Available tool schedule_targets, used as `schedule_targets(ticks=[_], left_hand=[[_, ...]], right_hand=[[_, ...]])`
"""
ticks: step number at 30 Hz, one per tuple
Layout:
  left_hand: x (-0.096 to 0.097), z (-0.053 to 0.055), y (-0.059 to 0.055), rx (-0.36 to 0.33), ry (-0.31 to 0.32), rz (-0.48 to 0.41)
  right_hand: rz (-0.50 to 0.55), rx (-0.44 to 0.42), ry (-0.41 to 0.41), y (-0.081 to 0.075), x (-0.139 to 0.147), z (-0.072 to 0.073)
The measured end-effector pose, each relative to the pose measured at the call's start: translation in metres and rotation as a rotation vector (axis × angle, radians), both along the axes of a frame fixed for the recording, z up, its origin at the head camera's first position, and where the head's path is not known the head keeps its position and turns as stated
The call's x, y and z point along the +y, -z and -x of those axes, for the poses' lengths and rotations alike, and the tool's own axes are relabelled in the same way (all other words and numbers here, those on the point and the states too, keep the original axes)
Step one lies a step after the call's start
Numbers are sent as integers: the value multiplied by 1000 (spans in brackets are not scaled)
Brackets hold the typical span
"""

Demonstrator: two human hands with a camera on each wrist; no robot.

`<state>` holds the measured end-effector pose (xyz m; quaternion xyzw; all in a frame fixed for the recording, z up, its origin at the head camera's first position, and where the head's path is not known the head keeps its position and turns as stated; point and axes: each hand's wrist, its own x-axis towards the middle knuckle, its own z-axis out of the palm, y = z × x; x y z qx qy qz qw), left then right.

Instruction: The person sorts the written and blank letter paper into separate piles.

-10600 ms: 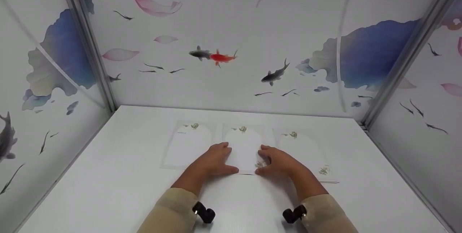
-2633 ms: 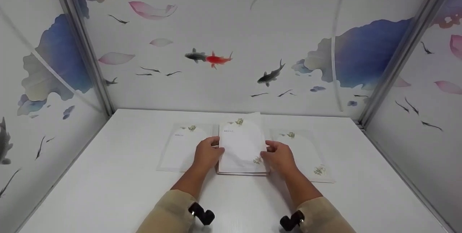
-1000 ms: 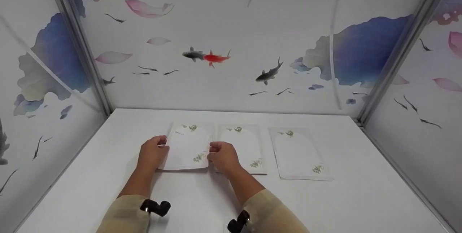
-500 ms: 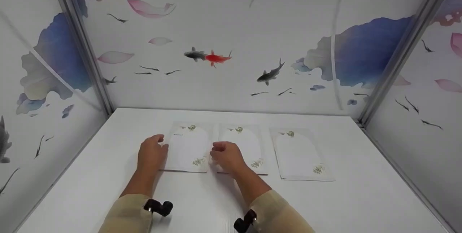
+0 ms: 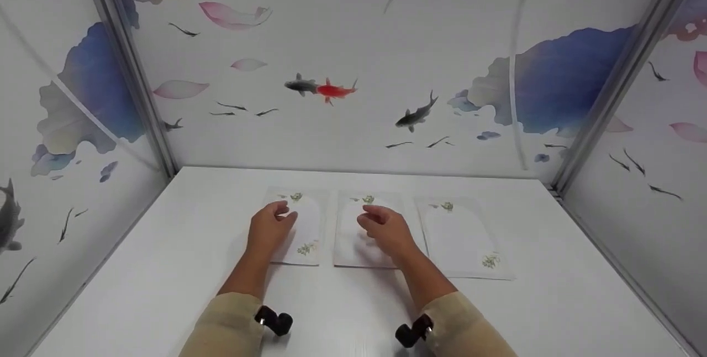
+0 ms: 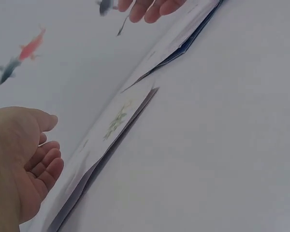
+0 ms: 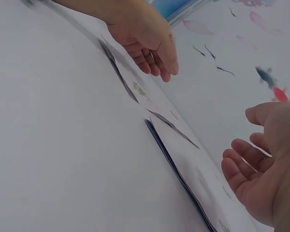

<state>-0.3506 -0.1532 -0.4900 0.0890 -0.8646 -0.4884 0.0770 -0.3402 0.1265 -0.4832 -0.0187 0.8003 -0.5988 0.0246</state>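
Three flat piles of white stationery paper with green plant prints in their corners lie in a row on the table. My left hand (image 5: 269, 228) hovers over the left pile (image 5: 305, 230), its fingers loosely bent and holding nothing; it hides that pile's left side. Over the middle pile (image 5: 349, 246) is my right hand (image 5: 388, 231), also without anything in its grasp, covering the lower right print. The right pile (image 5: 461, 241) lies beside it, untouched. In the left wrist view the left pile's edge (image 6: 99, 166) shows layered sheets. The right wrist view shows the middle pile's dark lower edge (image 7: 176, 171).
The white table (image 5: 342, 313) extends around the piles. A back panel (image 5: 353, 141) printed with fish and petals stands behind, with side panels and metal posts (image 5: 130, 69) at the corners. Black wrist cameras (image 5: 274, 321) sit at both sleeves.
Both hands held paper at the middle, carried it onto the left pile and let go. Since then they have lifted and moved right, the right hand over the middle pile.
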Motion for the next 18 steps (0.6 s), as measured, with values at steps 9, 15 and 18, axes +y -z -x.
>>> schedule_targets(ticks=[9, 15, 18], left_hand=[[58, 1, 3, 23, 66, -46], [88, 2, 4, 63, 153, -58], [93, 0, 4, 49, 168, -51]], right_hand=[[-143, -7, 59, 0, 53, 2], [-166, 14, 69, 2, 82, 1], [-182, 26, 55, 5, 88, 1]])
